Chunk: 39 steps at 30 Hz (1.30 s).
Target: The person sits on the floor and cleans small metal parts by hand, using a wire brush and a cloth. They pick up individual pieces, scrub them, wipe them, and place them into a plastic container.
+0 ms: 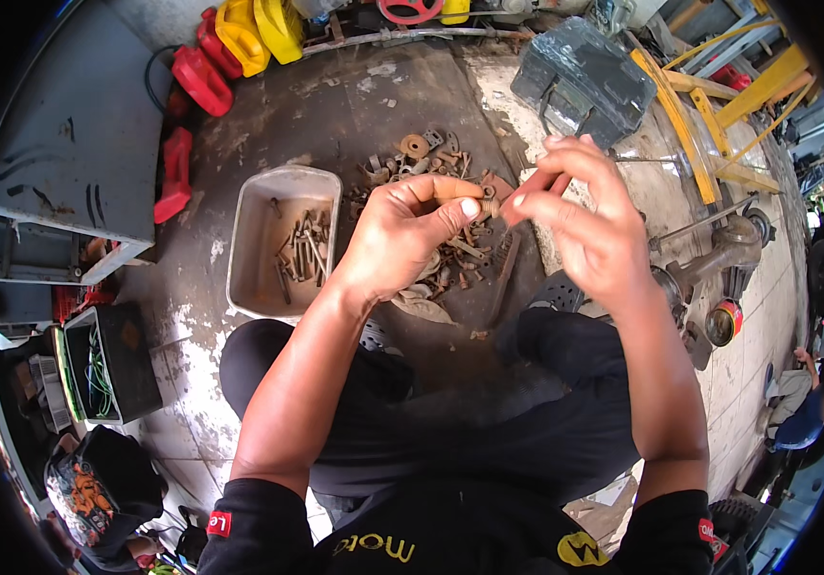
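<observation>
My left hand [400, 235] is closed, thumb and index finger pinching a small rusty bolt [489, 202] above a heap of metal parts. My right hand [592, 225] is just right of it, thumb and index finger apart; its other fingers are partly in shade and hard to make out. Beneath my hands, the heap of rusty bolts, washers and brackets [446, 264] spreads over the floor. A grey plastic bin [247, 225] stands left of my left forearm, with several long bolts [307, 249] lying in it.
Red [203, 80] and yellow containers [241, 36] stand at the far left beside a grey metal cabinet [77, 125]. A dark toolbox [580, 81] and yellow frame [677, 115] are at the far right. An axle-like part [719, 247] lies right. Another person [800, 417] sits at the right edge.
</observation>
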Motion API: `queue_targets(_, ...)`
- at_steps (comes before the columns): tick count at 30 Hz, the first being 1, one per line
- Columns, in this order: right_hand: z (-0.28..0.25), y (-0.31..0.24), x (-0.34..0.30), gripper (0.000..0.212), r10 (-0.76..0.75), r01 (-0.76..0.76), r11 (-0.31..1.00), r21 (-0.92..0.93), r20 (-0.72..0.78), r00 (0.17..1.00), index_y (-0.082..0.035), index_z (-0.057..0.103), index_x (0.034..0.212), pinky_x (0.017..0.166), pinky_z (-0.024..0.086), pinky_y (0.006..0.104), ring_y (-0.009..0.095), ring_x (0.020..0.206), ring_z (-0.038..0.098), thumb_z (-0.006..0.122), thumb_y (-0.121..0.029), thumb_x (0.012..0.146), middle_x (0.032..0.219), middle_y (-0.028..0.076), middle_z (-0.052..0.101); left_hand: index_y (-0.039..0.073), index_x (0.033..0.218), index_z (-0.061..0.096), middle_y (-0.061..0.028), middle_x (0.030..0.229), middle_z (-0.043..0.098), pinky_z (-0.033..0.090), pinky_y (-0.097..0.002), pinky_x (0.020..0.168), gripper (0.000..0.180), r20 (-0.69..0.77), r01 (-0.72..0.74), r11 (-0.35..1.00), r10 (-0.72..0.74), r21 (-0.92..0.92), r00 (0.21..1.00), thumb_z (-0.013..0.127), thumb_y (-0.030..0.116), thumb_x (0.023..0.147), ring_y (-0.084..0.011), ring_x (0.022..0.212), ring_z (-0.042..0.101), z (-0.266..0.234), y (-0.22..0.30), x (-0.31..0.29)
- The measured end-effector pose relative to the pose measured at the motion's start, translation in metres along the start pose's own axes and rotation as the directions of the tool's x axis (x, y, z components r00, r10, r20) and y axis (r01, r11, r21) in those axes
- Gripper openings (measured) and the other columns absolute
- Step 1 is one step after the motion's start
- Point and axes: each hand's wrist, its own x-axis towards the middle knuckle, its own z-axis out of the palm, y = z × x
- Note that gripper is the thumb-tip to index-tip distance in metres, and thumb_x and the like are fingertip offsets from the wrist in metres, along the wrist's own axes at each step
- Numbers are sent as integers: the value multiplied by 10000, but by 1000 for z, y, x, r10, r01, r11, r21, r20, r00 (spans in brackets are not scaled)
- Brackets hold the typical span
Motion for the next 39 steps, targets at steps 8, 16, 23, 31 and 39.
queue_targets(8, -1, 6, 0, 292, -17, 17, 1000, 8, -27, 999, -97, 743, 918, 1059, 446, 499, 323, 1095, 623, 713, 57, 672, 1107, 108, 607, -26, 1120, 702, -26, 980, 713, 503, -238, 821, 244, 9, -3, 998, 3, 64, 1000, 708, 149, 949, -68, 902, 611, 4, 6, -4)
queue_targets(16, 0, 13, -4, 341, 1, -2, 994, 112, 10, 1000, -69, 737, 960, 1030, 474, 449, 310, 1059, 628, 673, 112, 678, 1176, 137, 593, -23, 1121, 705, -24, 969, 715, 501, -242, 819, 242, 40, 0, 997, -3, 78, 999, 708, 146, 948, -65, 896, 604, 1, 4, -3)
queue_targets(23, 6, 21, -10, 371, 82, -88, 980, 179, 41, 996, -67, 732, 976, 1059, 459, 449, 322, 1086, 627, 659, 138, 674, 1202, 131, 591, -13, 1113, 712, -18, 955, 715, 501, -249, 813, 235, 64, 21, 994, -28, 104, 998, 712, 150, 944, -64, 885, 603, 0, 5, -4)
queue_targets(31, 5, 19, -8, 371, 60, -69, 983, 169, 56, 997, -69, 731, 985, 1071, 460, 444, 338, 1163, 604, 659, 142, 688, 1218, 154, 586, -11, 1095, 720, -13, 938, 715, 499, -246, 810, 220, 66, 36, 987, -47, 157, 997, 711, 149, 945, -62, 875, 604, 2, 5, -4)
queue_targets(39, 8, 18, -8, 376, 75, -85, 982, 168, 65, 995, -71, 731, 967, 1067, 463, 448, 356, 1207, 583, 655, 147, 671, 1220, 143, 591, -12, 1084, 725, -19, 934, 720, 502, -253, 807, 215, 55, 18, 980, -29, 201, 998, 708, 152, 947, -62, 869, 604, 1, 6, -3)
